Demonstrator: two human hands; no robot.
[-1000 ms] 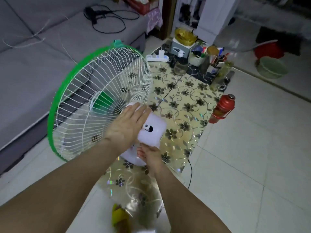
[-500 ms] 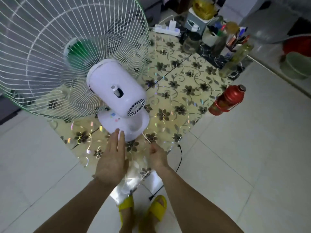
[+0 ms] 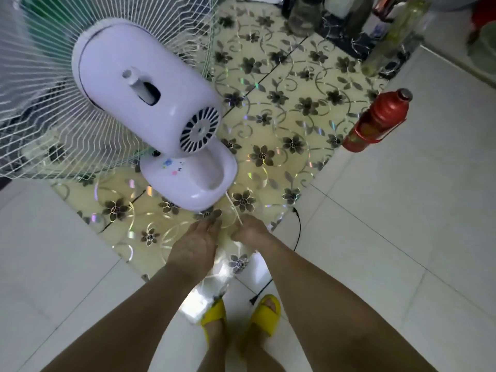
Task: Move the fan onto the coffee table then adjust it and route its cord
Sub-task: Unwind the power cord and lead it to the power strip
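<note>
Head view: jars and bottles crowd the far end of the coffee table, contents blurred; a red flask stands on the floor beside it; the white fan stands on the near end, base upright, wire grille facing away; right hand pinches its pale cord; left hand loosely curled just beside, grip unclear.

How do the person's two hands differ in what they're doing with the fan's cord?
The right hand is curled shut, pinching the thin white cord that runs from the fan's base; the left hand lies flatter with fingers extended, and whether it grips anything can't be told. The right hand sits at the table's near edge; the left rests farther onto the floral top. Both are off the fan, close together just below its base.
</note>
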